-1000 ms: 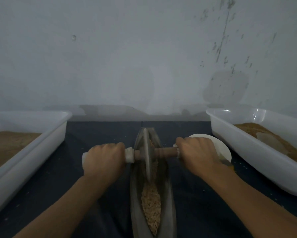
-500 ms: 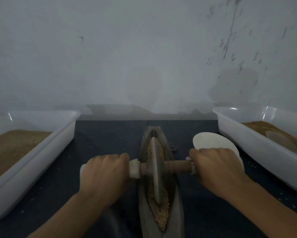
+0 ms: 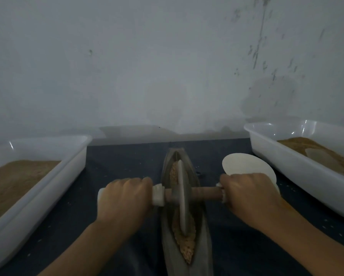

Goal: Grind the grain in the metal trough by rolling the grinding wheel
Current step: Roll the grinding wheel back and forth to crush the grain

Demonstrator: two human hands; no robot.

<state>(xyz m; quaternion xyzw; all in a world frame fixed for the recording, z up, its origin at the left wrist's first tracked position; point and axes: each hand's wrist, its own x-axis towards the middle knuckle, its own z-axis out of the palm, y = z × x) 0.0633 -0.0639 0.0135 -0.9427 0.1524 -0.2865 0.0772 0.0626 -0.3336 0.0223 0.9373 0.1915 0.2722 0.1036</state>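
- The dark worktop (image 3: 115,172) fills the lower frame, with a white tub (image 3: 47,176) of brown meal at lower left and another tub (image 3: 298,172) at right.
- The metal trough (image 3: 202,232) runs down the lower centre, grain (image 3: 184,244) lying along its groove.
- The grinding wheel (image 3: 181,196) stands upright in the trough, mid-length.
- The left hand (image 3: 125,198) and right hand (image 3: 248,196) each have their grip clamped round an axle end.
- The rolling step is under way, I judge; next needs even downward pressure along the groove.
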